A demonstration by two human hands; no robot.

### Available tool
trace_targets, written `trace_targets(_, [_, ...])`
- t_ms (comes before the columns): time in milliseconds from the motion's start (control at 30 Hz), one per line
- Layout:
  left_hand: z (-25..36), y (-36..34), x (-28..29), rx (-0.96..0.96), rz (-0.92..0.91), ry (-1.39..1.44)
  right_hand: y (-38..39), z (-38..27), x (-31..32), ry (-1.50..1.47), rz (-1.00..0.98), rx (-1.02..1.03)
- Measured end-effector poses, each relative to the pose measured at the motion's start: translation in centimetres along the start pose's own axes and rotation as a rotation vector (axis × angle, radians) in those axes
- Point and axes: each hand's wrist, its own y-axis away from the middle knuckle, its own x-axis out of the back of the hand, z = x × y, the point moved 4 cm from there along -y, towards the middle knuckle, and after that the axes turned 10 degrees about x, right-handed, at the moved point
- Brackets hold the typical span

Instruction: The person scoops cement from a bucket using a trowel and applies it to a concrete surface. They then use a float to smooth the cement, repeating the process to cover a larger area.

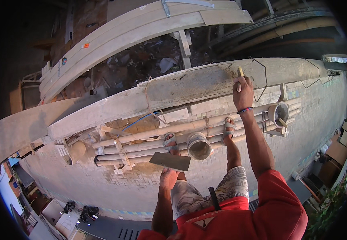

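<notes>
My right hand (243, 92) is closed on a pale yellow tool (240, 71), held against the rough face of a long grey concrete beam (181, 86). A bent wire (266, 80) hooks over the beam just right of that hand. My left hand (168, 179) grips a flat rectangular metal plate (169, 160) from below, held out level over my legs. A bucket with grey residue inside (193, 140) sits between my sandalled feet.
I stand on lashed bamboo poles (157, 132) above paving (309, 104). A second bucket (272, 110) holding a stick is at the right, another (77, 154) at the left. Boards (141, 24) run along the top over a dark area with debris.
</notes>
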Motion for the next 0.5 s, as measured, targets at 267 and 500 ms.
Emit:
trace_targets(267, [0.9,-0.4,-1.2,0.012,0.011,-0.022,4.4,-16.7,-8.2,-0.654,-0.383,0.08])
trace_targets(500, [2.2,2.7,-1.0,-0.048,0.03,-0.032,0.6,-12.5,-5.8,-0.569,-0.024,-0.153])
